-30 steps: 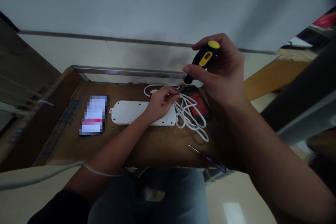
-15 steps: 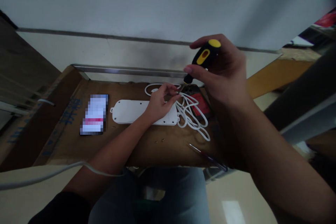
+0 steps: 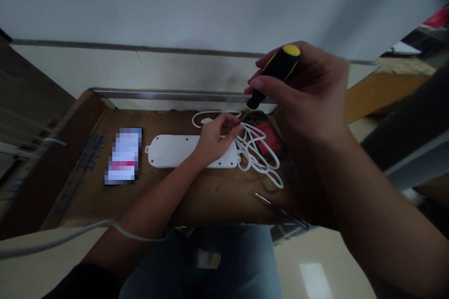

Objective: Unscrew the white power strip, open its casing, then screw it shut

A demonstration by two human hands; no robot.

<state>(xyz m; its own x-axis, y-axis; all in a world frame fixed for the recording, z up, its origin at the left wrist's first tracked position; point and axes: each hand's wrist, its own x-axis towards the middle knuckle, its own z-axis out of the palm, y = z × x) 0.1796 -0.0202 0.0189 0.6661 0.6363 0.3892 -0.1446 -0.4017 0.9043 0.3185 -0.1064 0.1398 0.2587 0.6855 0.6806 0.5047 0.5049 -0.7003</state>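
My right hand (image 3: 308,88) is closed around the black and yellow handle of a screwdriver (image 3: 277,72), raised and slanting down to the left. Its thin shaft reaches the fingertips of my left hand (image 3: 219,138). Those fingers are pinched together at the shaft's lower end; anything small between them is too hard to make out. Beneath my left hand lies a white power strip (image 3: 171,152), its flat side with dark screw holes facing up. The hand and wrist cover part of its right half. A white cord (image 3: 250,152) lies looped at its right end.
A phone (image 3: 123,156) with a lit screen lies left on the cardboard (image 3: 182,205). Small screws (image 3: 213,190) lie in front of the strip. A second screwdriver (image 3: 280,210) rests at the front right. Behind the cord is a dark item with a red patch (image 3: 268,138).
My right hand has shifted slightly right and turned the screwdriver handle, so its yellow inset no longer faces up. My left hand keeps its pinch over the strip. The view has shifted slightly.
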